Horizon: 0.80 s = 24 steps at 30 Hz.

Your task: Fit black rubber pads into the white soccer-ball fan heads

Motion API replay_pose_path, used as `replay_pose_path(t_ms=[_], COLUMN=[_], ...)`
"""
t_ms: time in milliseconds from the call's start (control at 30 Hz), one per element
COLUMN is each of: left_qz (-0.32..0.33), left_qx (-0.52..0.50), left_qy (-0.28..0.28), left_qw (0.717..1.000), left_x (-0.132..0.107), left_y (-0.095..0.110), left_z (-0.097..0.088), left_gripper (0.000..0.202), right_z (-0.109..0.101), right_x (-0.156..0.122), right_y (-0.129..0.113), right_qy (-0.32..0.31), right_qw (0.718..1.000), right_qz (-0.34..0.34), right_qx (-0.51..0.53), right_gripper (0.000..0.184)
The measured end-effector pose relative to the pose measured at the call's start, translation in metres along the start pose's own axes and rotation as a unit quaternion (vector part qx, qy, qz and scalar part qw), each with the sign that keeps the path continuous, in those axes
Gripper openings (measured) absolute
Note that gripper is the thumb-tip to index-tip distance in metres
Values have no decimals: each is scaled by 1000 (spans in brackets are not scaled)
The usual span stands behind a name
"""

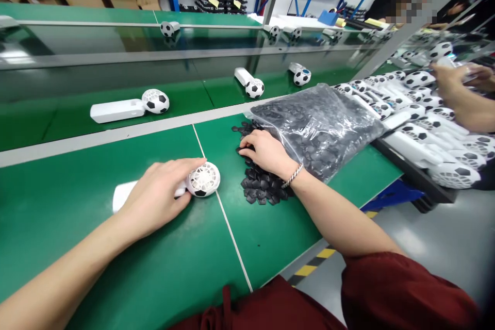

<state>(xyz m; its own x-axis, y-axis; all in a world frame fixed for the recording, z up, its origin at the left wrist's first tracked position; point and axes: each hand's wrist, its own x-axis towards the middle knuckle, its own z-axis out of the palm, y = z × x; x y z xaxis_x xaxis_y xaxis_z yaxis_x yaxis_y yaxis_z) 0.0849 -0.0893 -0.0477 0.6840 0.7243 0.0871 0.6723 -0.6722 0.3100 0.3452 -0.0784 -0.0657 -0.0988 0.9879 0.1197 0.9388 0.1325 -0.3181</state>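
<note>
My left hand (157, 196) lies over the white handle of a football-patterned hand fan (203, 179) on the green table, fingers wrapped round it. The fan's round white grille head with one black patch sticks out to the right of my fingers. My right hand (263, 153) rests on a heap of small black pentagon pieces (261, 185), fingers curled down into them. Whether it pinches a piece is hidden. A clear plastic bag (317, 126) full of the same black pieces lies just beyond my right hand.
Finished football fans lie on the conveyor belt: one at the left (129, 107), two further right (249, 82), (299, 75). A black tray (421, 129) piled with several fans sits at the right. Another person's hands (460, 80) work there. The table edge drops to the floor at the lower right.
</note>
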Motion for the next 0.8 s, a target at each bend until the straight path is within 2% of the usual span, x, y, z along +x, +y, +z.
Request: replay_pose_path(t_ms=[167, 300, 467, 567, 667, 800], left_qz=[50, 57, 60, 59, 57, 45], left_qx=[42, 37, 31, 24, 17, 11], left_qy=[9, -1, 5, 5, 8, 17], left_qw=[998, 998, 998, 998, 998, 999], left_x=[2, 3, 3, 2, 2, 2], left_y=[-7, -9, -9, -8, -8, -7], left_z=[-2, -1, 0, 0, 0, 1], left_gripper=[53, 54, 55, 57, 59, 57], right_z=[3, 5, 7, 6, 1, -8], right_x=[-1, -2, 1, 1, -6, -23], right_y=[-7, -11, -11, -13, -23, -41], right_qy=[-49, -14, -11, -4, -10, -11], right_qw=[997, 1000, 1000, 997, 980, 945], right_qz=[-53, -15, -10, -48, -97, -222], right_qx=[28, 14, 7, 62, 172, 240], right_gripper=[3, 14, 7, 6, 4, 5])
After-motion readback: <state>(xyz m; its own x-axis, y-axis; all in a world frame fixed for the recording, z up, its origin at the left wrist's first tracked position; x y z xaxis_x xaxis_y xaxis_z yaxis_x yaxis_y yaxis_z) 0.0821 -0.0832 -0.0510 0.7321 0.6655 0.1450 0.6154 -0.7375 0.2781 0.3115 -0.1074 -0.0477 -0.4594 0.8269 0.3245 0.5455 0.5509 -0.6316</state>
